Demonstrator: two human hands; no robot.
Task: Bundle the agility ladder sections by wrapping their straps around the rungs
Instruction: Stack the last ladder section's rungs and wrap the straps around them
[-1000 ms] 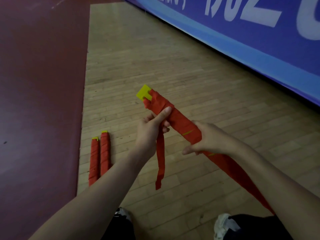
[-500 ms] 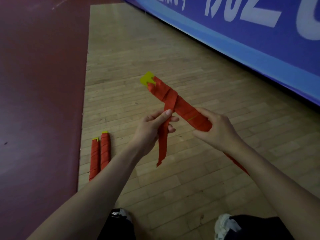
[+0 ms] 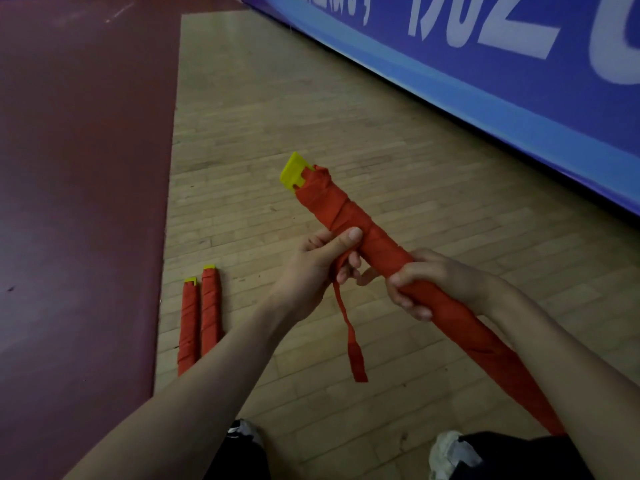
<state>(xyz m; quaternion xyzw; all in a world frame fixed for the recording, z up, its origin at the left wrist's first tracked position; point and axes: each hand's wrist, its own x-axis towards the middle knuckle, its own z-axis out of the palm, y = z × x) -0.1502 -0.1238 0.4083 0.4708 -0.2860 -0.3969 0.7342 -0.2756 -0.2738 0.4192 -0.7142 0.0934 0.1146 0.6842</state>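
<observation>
another turn of the strap (image 3: 348, 320) now sits on the bundle (image 3: 349, 220), left hand (image 3: 311, 268) pinching it, right hand (image 3: 426, 284) gripping the rungs, tail nearly used up.

Red wrapping covers the rungs inside the bundle (image 3: 349, 216) except one yellow rung end (image 3: 294, 173), the bundle's lower end disappears behind the right forearm (image 3: 554, 344), and the upper part of the strap (image 3: 350, 337) vanishes inside the grip of the left hand (image 3: 308, 268). The left forearm (image 3: 214, 372) hides the near ends of the two wrapped bundles (image 3: 199, 317) on the floor (image 3: 311, 98). The lettering on the banner (image 3: 485, 109) is cut by the top and right edges and cannot be read, and dark trouser legs (image 3: 519, 455) partly hide both shoes (image 3: 450, 452)
</observation>
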